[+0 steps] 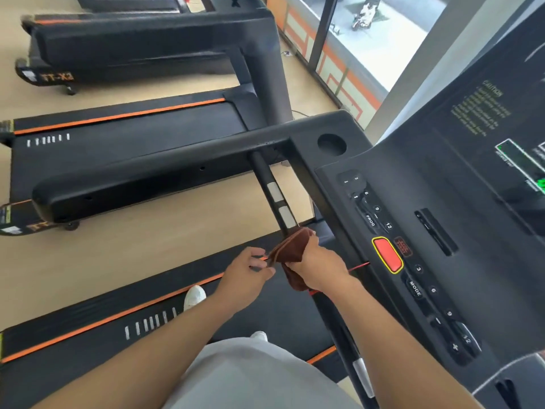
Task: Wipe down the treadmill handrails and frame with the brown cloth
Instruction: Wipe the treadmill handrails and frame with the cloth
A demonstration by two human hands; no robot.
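The brown cloth (290, 255) is bunched on the inner grip bar (272, 191) of the treadmill, just below the two silver sensor plates (280, 205) and close to the left edge of the console (413, 231). It is gripped by the right hand (317, 265), whose fingers are curled round the cloth and bar together. A loose corner of the cloth is pinched by the left hand (246, 274), thumb and fingertips closed on the fabric's edge, the two hands just beside each other. The long side handrail (141, 175) is seen reaching away to the left, well apart from the cloth. A red stop button (387, 254) is set on the console near the right wrist. White shoes (194, 296) are planted on the belt (206, 314).
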